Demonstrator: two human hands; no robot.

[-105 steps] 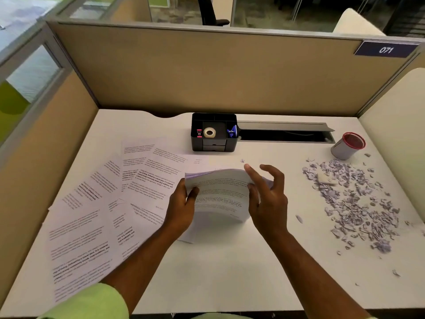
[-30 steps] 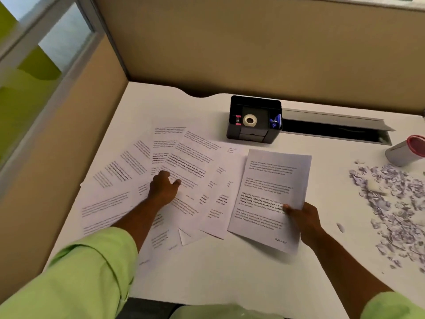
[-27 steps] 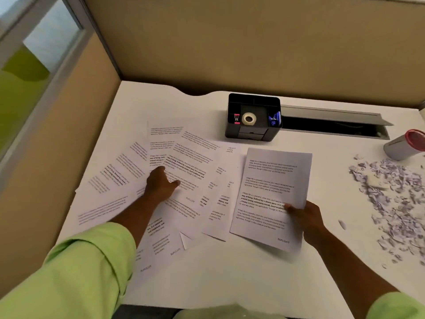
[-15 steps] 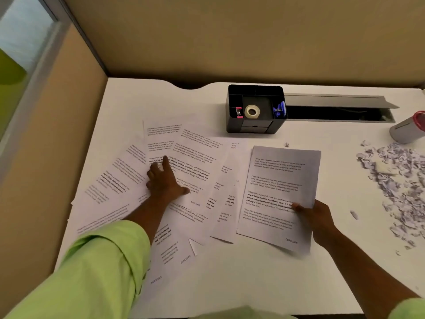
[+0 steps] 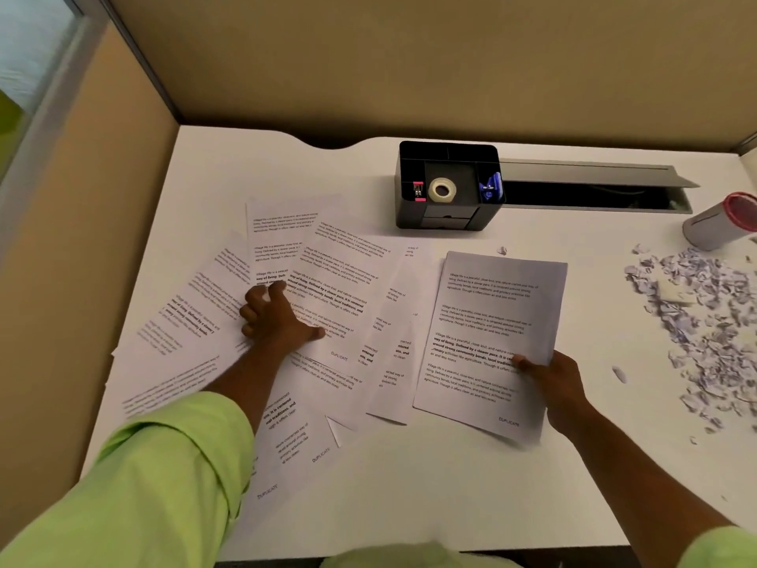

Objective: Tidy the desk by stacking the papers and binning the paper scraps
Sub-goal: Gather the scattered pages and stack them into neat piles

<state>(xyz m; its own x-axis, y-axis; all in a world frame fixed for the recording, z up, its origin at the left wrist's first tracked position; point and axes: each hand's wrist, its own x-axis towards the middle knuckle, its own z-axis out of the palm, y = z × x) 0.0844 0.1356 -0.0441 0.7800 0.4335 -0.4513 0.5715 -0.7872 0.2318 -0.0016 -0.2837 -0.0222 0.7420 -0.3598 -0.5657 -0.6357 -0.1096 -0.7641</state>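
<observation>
White cubicle desk (image 5: 409,485), left hand (image 5: 278,321) flat on loose sheets (image 5: 336,280), right hand (image 5: 553,379) pinching paper stack (image 5: 495,321)

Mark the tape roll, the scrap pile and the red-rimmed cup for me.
tape roll (image 5: 442,189), head view, on its white ring
scrap pile (image 5: 701,321), head view, mid-pile scraps
cup (image 5: 710,229), head view, on its grey side wall

White papers (image 5: 336,289) carry black print, the organizer (image 5: 448,215) is black, and the sleeve (image 5: 155,485) is lime green.
</observation>
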